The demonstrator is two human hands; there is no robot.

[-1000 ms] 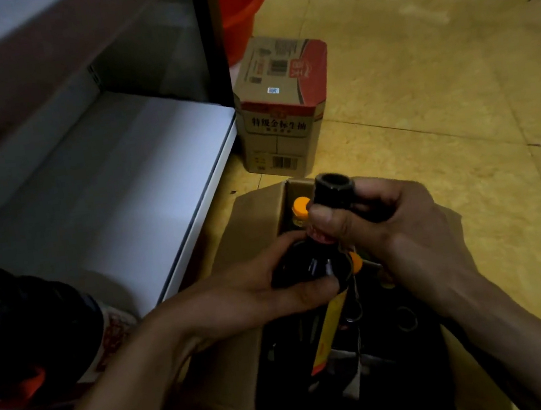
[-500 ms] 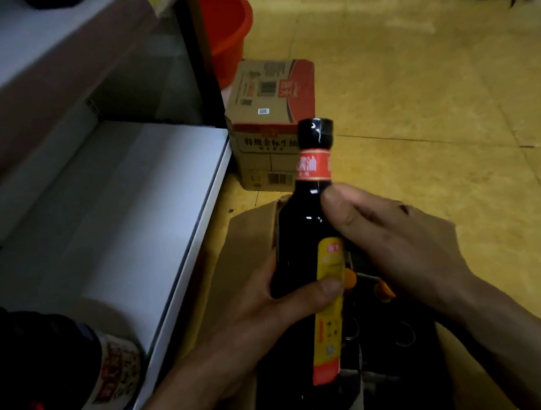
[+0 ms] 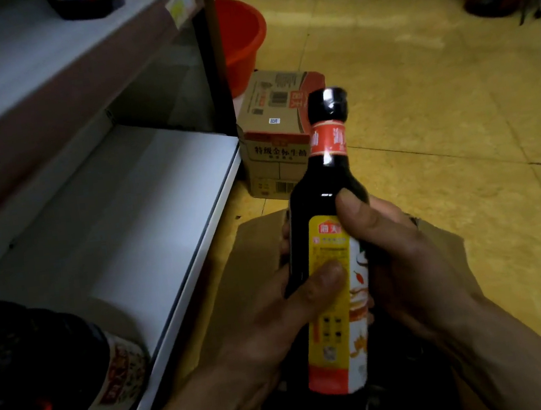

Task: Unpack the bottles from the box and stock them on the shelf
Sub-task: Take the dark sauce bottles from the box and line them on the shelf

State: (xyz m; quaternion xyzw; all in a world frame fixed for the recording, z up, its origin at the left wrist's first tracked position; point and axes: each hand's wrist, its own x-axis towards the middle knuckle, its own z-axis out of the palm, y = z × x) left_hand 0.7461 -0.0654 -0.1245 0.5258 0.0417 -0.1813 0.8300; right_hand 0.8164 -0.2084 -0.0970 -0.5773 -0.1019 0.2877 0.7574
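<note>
**Two hands on one bottle over the box**

The bottle [image 3: 333, 327] stands near upright just above the open box [image 3: 253, 241]. The left hand [image 3: 278, 324] wraps its label and the right hand [image 3: 404, 263] grips its shoulder. The lower shelf [image 3: 133, 216] lies left of the box, nearer the left hand. Stocked bottles [image 3: 59, 363] crowd the shelf's near end, and a sealed carton [image 3: 274, 142] sits beyond the box.

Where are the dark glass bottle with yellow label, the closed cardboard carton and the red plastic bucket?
Dark glass bottle [image 3: 326, 244]: head view, yellow label.
Closed cardboard carton [image 3: 276, 156]: head view, front face.
Red plastic bucket [image 3: 243, 60]: head view, side wall.
</note>
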